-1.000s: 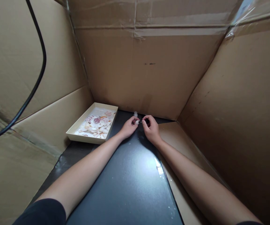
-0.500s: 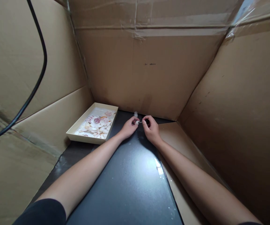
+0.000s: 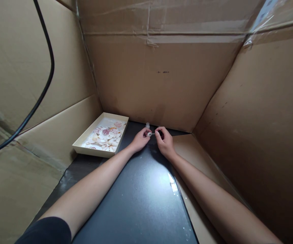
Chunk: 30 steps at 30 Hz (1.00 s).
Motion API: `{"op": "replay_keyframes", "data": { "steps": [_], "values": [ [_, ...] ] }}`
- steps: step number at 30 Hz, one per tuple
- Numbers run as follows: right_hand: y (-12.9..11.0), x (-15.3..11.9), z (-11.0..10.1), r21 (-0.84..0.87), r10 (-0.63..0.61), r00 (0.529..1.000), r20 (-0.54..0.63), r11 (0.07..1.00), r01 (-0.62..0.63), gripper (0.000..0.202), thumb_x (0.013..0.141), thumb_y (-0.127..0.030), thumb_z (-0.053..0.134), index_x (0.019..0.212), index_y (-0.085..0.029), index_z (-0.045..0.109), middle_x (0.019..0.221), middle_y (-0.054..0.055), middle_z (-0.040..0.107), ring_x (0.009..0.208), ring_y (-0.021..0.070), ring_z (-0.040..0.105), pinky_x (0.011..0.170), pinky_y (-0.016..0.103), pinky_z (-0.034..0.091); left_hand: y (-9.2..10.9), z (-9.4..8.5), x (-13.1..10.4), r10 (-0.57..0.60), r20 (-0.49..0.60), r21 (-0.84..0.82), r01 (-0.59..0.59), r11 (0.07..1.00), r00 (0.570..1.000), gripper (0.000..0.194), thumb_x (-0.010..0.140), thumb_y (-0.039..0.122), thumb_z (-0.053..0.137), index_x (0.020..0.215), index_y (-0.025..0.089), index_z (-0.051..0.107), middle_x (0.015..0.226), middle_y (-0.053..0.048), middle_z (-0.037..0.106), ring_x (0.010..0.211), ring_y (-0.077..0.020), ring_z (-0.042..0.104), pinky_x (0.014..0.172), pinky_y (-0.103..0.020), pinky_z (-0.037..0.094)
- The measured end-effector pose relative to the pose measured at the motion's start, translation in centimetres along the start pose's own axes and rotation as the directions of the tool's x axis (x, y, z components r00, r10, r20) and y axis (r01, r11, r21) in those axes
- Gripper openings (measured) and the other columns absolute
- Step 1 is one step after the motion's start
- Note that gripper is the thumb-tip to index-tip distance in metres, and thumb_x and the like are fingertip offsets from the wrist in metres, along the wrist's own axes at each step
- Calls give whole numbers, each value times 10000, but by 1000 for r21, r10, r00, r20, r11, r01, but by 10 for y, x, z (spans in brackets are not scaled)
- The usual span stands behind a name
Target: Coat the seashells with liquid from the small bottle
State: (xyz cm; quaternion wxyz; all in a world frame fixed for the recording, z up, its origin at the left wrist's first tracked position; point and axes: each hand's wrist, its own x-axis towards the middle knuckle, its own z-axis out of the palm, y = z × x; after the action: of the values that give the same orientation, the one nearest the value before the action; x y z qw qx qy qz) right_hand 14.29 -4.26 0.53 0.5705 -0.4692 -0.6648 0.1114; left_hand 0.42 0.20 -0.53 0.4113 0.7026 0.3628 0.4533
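My left hand [image 3: 140, 140] is closed, pinching a small white piece [image 3: 149, 134] with a dark spot on it; it looks like a shell, but is too small to be sure. Facing it, my right hand [image 3: 164, 139] pinches a thin pale rod [image 3: 153, 134]. The rod's tip reaches the white piece; whether it goes in or only touches I cannot tell. Just behind my left fingers stands a small clear bottle [image 3: 147, 125], its lower part hidden by the hand.
A shallow cream tray [image 3: 92, 151] holding several seashells [image 3: 105, 132] stands left of my hands. Cardboard walls [image 3: 146, 81] enclose the dark glossy tabletop [image 3: 136, 200] at the back and both sides. A flat cardboard sheet [image 3: 190, 152] lies right; a black cable [image 3: 50, 74] hangs upper left.
The whole view has shifted slightly downward in the picture. The white piece is turned a little, its dark spot now facing me. Both hands keep their pinch.
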Motion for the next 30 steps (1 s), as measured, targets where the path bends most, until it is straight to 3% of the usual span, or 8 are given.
{"op": "replay_keyframes", "data": {
  "steps": [30],
  "values": [
    [0,1,-1,-19,1,1000,-1,1000,-1,127,862,-292,471,873,-210,567,862,29,582,764,162,530,651,268,413,1,0,0,-17,-8,-8,17,1000,1000,196,723,46,503,879,159,538,703,29,462,653,-101,437,641,-208,368]
  ]
}}
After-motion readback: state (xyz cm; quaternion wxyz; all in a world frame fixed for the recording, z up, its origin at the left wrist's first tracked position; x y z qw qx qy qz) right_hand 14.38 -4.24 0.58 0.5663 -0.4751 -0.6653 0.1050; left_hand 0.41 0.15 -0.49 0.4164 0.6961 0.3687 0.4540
